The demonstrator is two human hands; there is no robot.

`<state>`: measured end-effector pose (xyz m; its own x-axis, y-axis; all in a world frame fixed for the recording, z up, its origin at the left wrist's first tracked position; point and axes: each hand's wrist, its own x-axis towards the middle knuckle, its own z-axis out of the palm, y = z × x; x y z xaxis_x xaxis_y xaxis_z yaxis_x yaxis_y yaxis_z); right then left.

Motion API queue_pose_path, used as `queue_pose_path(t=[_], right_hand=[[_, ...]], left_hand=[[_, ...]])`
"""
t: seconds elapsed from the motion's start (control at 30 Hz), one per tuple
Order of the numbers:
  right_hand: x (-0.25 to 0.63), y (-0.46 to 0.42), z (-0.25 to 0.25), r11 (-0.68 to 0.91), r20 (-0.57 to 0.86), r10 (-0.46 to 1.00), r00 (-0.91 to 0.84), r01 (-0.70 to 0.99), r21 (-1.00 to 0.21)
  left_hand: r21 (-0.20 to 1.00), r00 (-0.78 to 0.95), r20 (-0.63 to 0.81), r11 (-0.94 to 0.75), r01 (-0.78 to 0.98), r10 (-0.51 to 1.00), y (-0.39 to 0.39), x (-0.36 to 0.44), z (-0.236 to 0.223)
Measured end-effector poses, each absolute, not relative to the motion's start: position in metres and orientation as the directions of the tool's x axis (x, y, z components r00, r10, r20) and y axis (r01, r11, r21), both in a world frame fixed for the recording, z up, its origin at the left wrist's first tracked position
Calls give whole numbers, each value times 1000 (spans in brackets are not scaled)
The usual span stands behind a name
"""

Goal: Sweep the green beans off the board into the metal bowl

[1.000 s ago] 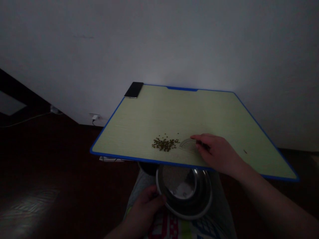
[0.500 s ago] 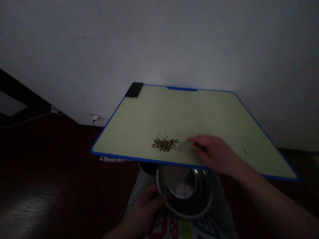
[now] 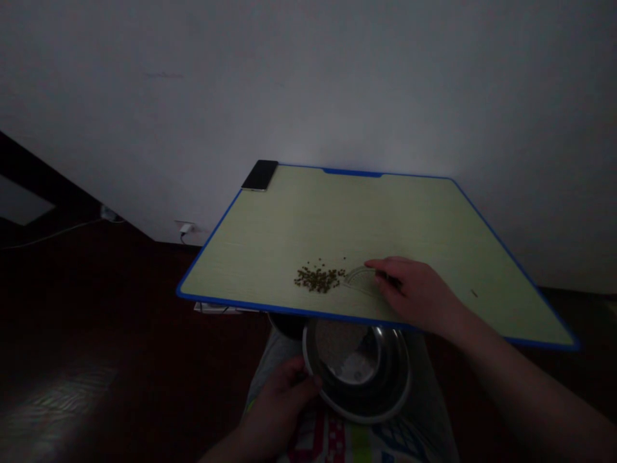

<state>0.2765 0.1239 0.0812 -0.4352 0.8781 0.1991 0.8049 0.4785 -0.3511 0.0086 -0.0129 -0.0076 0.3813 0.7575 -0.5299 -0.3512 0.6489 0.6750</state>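
Note:
My right hand pinches a clear protractor by its right end, with its curved edge showing over the table. Just left of the protractor lies a loose pile of small green-brown beans, a few scattered behind it. Below the table's near edge, my left hand grips the left rim of a shiny metal bowl between thumb and fingers. The bowl sits at my lap, tilted, its upper part tucked under the table edge. Its inside looks dim, and I cannot make out any contents.
The pale folding table has a blue rim and stands against a white wall. A dark phone lies at its far left corner. A small brown sliver is on the right side. A plugged-in charger is on the wall.
The protractor has tipped up slightly and shifted a little with my right hand, its left end now beside the beans. My left hand and the bowl stay in place.

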Motion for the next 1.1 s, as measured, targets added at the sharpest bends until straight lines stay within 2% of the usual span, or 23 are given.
queue_pose_path(t=[0.17, 0.57, 0.87, 1.1], right_hand=[[274, 126, 80, 521, 225, 853, -470, 772, -364], [275, 120, 77, 549, 254, 836, -487, 751, -367], [262, 123, 77, 593, 273, 805, -526, 715, -371], [256, 119, 76, 566, 272, 824, -496, 736, -371]], left_hand=[[649, 382, -536, 657, -384, 753, -12, 12, -4], [687, 371, -539, 650, -325, 756, -11, 11, -3], [627, 399, -548, 677, -386, 735, -9, 14, 3], [642, 404, -534, 667, -377, 743, -13, 11, -9]])
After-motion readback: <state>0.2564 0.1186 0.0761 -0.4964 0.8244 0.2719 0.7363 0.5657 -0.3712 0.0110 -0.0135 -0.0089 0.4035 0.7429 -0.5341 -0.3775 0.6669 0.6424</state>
